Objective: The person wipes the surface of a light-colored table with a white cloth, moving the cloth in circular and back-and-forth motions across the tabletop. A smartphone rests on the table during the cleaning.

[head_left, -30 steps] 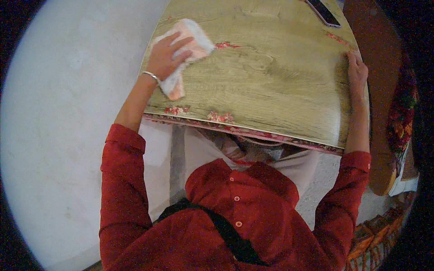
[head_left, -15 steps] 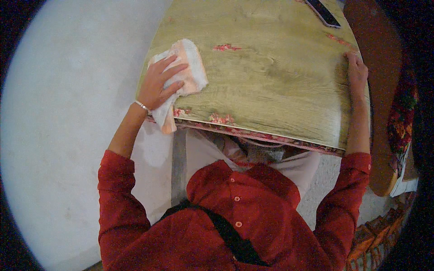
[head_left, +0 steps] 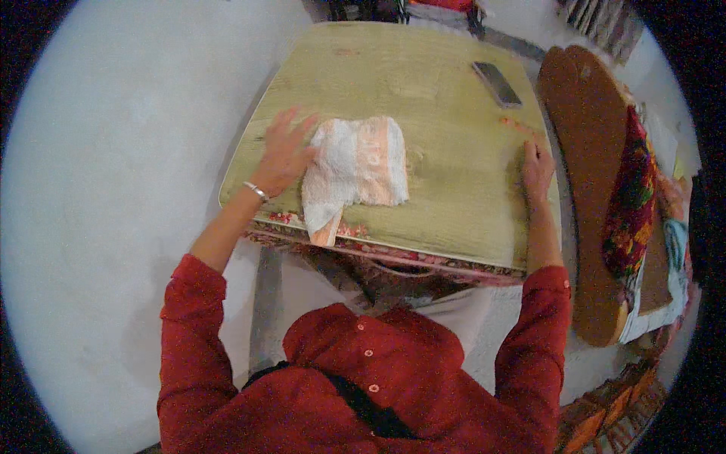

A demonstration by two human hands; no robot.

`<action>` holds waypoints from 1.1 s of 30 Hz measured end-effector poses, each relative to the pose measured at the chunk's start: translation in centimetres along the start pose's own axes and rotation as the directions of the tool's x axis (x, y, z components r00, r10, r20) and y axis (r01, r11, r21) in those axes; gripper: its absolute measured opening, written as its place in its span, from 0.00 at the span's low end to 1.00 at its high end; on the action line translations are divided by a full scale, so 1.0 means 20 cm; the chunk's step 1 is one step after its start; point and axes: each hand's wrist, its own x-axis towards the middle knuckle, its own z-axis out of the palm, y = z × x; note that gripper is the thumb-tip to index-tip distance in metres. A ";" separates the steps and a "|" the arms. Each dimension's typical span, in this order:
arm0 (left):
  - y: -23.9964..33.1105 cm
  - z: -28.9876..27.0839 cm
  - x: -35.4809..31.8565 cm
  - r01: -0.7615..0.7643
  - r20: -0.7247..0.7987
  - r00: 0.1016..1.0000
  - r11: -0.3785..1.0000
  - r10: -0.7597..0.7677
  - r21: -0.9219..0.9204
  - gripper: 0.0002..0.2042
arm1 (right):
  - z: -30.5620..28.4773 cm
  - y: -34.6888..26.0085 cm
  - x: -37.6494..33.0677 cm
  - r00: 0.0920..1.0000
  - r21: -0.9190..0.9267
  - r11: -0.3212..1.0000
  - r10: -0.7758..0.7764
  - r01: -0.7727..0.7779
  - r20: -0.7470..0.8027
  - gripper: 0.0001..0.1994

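Observation:
A white and peach towel point(head_left: 355, 160) lies spread on a pale wood-patterned table point(head_left: 454, 219), one corner hanging over the near edge. My left hand point(head_left: 287, 151) is just left of the towel, fingers spread and slightly blurred, with a bracelet at the wrist. Its fingertips come close to the towel's left edge; whether they touch it I cannot tell. My right hand point(head_left: 538, 168) is curled around the right edge of the table, gripping it.
A phone point(head_left: 497, 84) lies at the table's far right. Brown padded furniture point(head_left: 578, 189) with a floral cushion point(head_left: 631, 200) stands to the right, where another person's hand point(head_left: 671, 198) shows. A white wall point(head_left: 136, 189) is at the left; a red item point(head_left: 442, 5) stands beyond the table.
The left hand has come off the towel, which now lies flatter and further right. The view has shifted, showing more of the table's far end. The right hand still holds the edge.

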 end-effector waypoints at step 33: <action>-0.06 -0.10 -0.37 0.458 -0.054 0.877 0.794 -0.478 0.400 0.28 | 0.62 -1.07 -0.62 0.801 -0.283 0.787 -0.397 0.548 0.447 0.27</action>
